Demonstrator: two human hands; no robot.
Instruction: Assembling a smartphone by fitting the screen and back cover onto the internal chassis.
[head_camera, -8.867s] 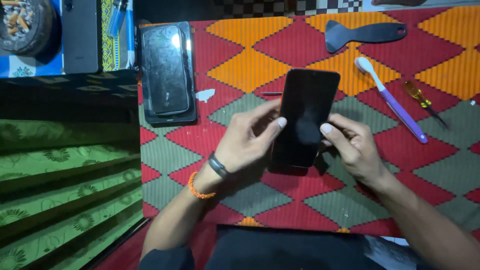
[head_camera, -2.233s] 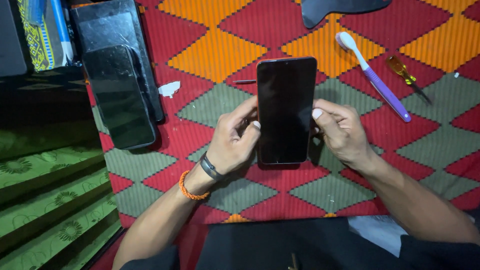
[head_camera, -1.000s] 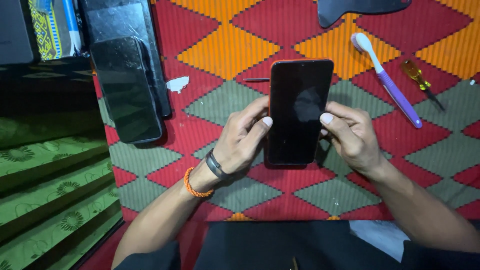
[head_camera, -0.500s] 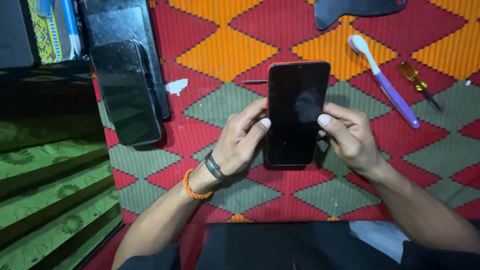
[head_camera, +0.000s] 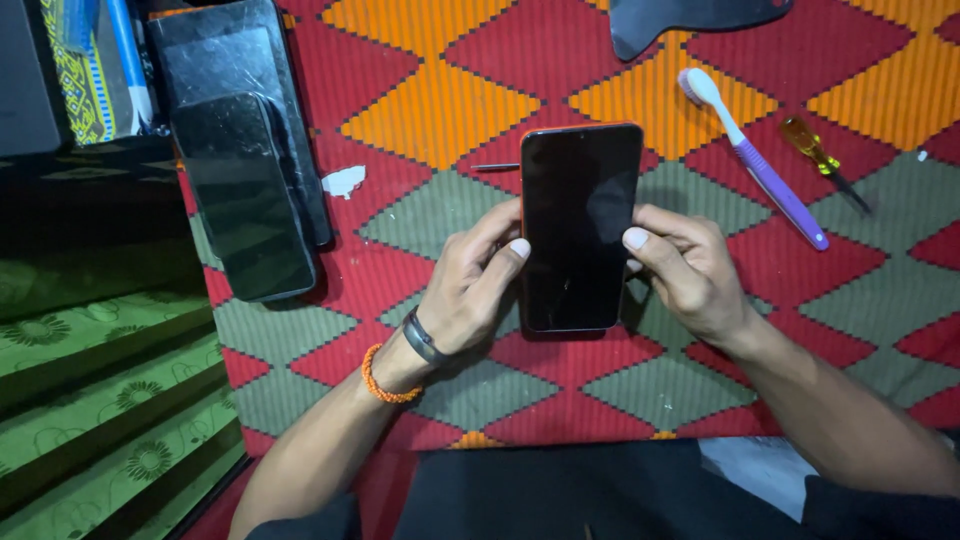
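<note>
I hold a dark smartphone (head_camera: 578, 225) with a thin red rim, screen up, above the patterned mat. My left hand (head_camera: 470, 285) grips its left edge, thumb pressed on the side of the glass. My right hand (head_camera: 685, 270) grips the right edge, thumb on the glass rim. The screen is black, with a faint scratch low down. My left wrist wears a dark band and an orange bead bracelet.
Two dark phones (head_camera: 245, 160) lie stacked at the left on the red, orange and green mat (head_camera: 440, 90). A purple toothbrush (head_camera: 755, 160), a small yellow-handled screwdriver (head_camera: 820, 160), a black flat tool (head_camera: 690, 15), a thin pin (head_camera: 495, 167) and a white scrap (head_camera: 343, 182) lie around.
The phone stays in both hands throughout. It has tilted slightly and the view has shifted; my thumbs remain on its two long edges.
</note>
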